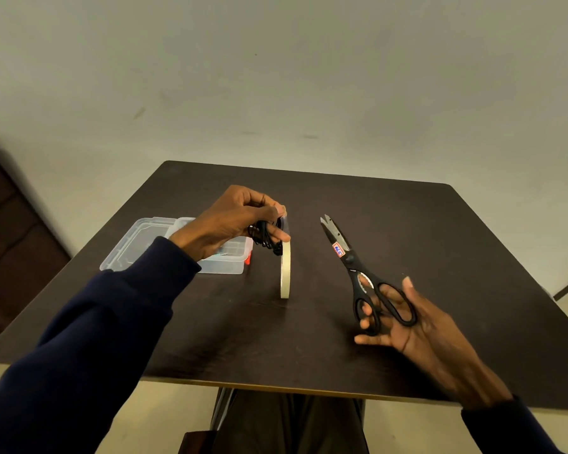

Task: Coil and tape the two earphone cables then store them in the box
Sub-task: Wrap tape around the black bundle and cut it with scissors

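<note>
The left hand (233, 217) is holding a black earphone cable (268, 239) wound into a small bundle, just above the worktop (440, 240). Its fingers (281, 236) are pinching the bundle and also seem to be touching the top of the tape roll (285, 273). The roll is standing up on its edge. The right hand (404, 322) is holding the scissors (348, 257) in the air, well apart from the tape. Its fingers are curling through the black handle loops, and the blades are pointing away, a tiny bit open. A clear box (223, 260) is sitting behind the left hand, with its lid (138, 240) lying beside it.
</note>
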`<state>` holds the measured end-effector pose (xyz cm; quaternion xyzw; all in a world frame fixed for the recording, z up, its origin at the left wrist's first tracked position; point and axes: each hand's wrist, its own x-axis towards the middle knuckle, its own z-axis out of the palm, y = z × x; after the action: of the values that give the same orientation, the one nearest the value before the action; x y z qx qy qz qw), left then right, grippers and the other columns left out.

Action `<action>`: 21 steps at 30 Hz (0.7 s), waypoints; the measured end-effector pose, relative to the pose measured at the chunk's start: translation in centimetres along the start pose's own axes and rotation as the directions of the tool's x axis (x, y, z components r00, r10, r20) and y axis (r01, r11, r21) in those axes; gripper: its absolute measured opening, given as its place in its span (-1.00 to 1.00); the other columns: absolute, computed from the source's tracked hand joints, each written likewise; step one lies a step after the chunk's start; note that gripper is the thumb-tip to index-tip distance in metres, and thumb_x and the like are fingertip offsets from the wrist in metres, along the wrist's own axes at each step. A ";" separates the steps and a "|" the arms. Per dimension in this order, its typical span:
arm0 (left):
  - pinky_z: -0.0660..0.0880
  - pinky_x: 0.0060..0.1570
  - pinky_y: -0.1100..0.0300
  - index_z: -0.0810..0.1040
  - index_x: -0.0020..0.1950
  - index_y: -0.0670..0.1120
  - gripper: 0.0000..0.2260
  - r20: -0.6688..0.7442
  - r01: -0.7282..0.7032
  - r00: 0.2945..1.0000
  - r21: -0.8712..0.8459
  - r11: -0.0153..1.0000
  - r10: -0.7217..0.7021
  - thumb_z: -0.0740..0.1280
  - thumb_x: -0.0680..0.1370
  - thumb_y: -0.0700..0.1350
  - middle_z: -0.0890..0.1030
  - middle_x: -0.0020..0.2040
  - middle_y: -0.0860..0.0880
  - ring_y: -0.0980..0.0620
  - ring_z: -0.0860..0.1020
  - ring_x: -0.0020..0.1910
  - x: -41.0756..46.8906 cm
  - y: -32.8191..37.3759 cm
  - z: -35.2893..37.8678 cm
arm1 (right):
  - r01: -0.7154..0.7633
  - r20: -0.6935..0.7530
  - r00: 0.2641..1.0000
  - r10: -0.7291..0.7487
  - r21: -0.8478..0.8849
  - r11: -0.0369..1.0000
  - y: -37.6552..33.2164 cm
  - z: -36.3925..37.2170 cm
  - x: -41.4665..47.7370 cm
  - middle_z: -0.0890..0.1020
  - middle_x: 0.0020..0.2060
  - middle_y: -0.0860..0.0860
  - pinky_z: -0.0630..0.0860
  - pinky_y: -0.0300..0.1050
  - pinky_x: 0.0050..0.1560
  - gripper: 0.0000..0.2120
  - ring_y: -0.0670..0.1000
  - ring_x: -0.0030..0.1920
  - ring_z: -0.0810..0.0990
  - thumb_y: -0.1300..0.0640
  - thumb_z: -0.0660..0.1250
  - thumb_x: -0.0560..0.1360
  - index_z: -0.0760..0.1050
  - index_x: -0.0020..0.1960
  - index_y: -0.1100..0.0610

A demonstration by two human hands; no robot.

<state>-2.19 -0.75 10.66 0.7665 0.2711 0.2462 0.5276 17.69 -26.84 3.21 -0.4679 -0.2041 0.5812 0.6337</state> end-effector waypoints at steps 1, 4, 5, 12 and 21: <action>0.58 -0.22 0.34 0.67 -0.05 -0.18 -0.89 0.003 -0.001 1.000 0.009 1.000 0.001 0.37 0.60 -0.18 0.70 -0.14 0.03 0.16 0.69 -0.22 0.0 0.0 0.0 | -0.005 -0.007 1.000 0.005 0.003 1.000 0.1 -0.2 0.0 0.59 -0.05 0.27 0.63 0.31 0.03 -0.49 0.23 -0.07 0.63 -0.11 0.10 0.63 0.59 0.30 0.21; 0.59 -0.20 0.33 0.67 -0.06 -0.16 -0.89 0.003 -0.006 1.000 0.049 0.999 0.005 0.37 0.60 -0.17 0.71 -0.17 0.10 0.17 0.68 -0.22 0.2 0.1 0.0 | -0.001 0.043 0.999 -0.001 0.043 0.999 0.3 -0.7 0.0 0.59 0.00 0.28 0.54 0.41 0.19 -0.50 0.29 0.05 0.63 -0.04 0.36 0.52 0.53 0.39 0.19; 0.59 -0.20 0.33 0.67 -0.03 -0.20 -0.88 0.000 -0.004 1.000 0.054 0.999 0.004 0.37 0.60 -0.17 0.71 -0.20 0.13 0.16 0.68 -0.22 0.2 0.1 0.0 | 0.010 0.081 0.997 -0.014 0.049 0.999 0.3 -0.8 -0.1 0.58 0.01 0.27 0.51 0.42 0.21 -0.41 0.29 0.07 0.62 -0.03 0.48 0.43 0.53 0.40 0.19; 0.58 -0.23 0.34 0.65 -0.02 -0.25 -0.87 0.012 -0.003 1.000 0.043 0.999 0.003 0.35 0.61 -0.20 0.70 -0.27 0.17 0.14 0.68 -0.26 -0.2 0.4 0.1 | 0.131 0.023 0.991 -0.130 -0.295 0.947 -0.3 -1.0 -0.3 0.61 0.01 0.22 0.66 0.02 -0.09 -0.46 0.13 -0.09 0.63 0.29 0.29 0.38 0.58 0.33 0.03; 0.57 -0.26 0.37 0.63 0.01 -0.26 -0.88 0.045 -0.046 0.998 0.030 0.998 0.045 0.35 0.61 -0.22 0.71 -0.27 0.00 0.13 0.71 -0.27 -0.8 1.0 0.3 | 0.247 0.203 0.908 -0.367 -0.966 0.077 -4.4 -2.1 0.0 0.60 -0.02 -0.13 0.61 -0.15 -0.10 -0.44 -0.09 -0.05 0.60 -0.12 0.54 0.33 0.48 0.29 -0.28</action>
<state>-2.40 -1.82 11.44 0.7857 0.2457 0.2369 0.5159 21.78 -27.15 5.83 -0.7366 -0.5935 0.1389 0.2930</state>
